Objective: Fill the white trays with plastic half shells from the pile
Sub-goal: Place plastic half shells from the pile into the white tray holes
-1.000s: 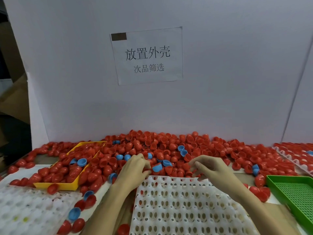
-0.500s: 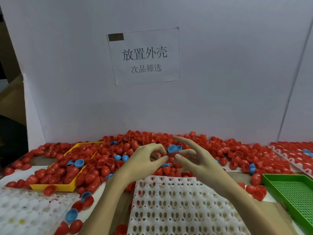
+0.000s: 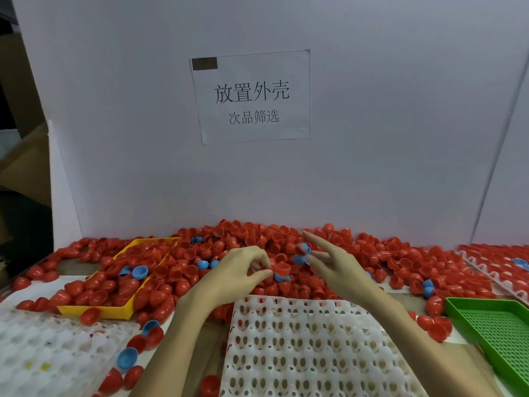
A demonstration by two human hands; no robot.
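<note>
Half shells, mostly red with a few blue, form a pile [image 3: 286, 247] across the middle of the frame, against the foot of a white backboard [image 3: 372, 138]. Left hand [image 3: 240, 270] reaches in from the lower centre, palm down, fingers curled, thumb and fingertips pinching the rim of a red shell [image 3: 282, 267] that sits open side up just above the pile. Right hand [image 3: 335, 267] reaches in from the lower right, forefinger stretched toward the upper left, remaining fingers loosely spread. A blue shell [image 3: 303, 253] lies against its fingertips; blur prevents saying whether it is pinched or merely touched. The two hands are near each other but not touching, the red shell between them.

White tray [image 3: 309, 348] occupies the lower centre, directly below both hands, its pockets showing no shells. A second white tray [image 3: 57, 353] lies at lower left with loose shells along its right edge. A yellow tray [image 3: 120, 310], heaped with red shells, sits at centre left. A green tray [image 3: 495, 333] lies at lower right. A further tray [image 3: 492, 270] filled with red shells shows at the right edge. A paper notice [image 3: 252, 96] hangs on the backboard, upper centre.
</note>
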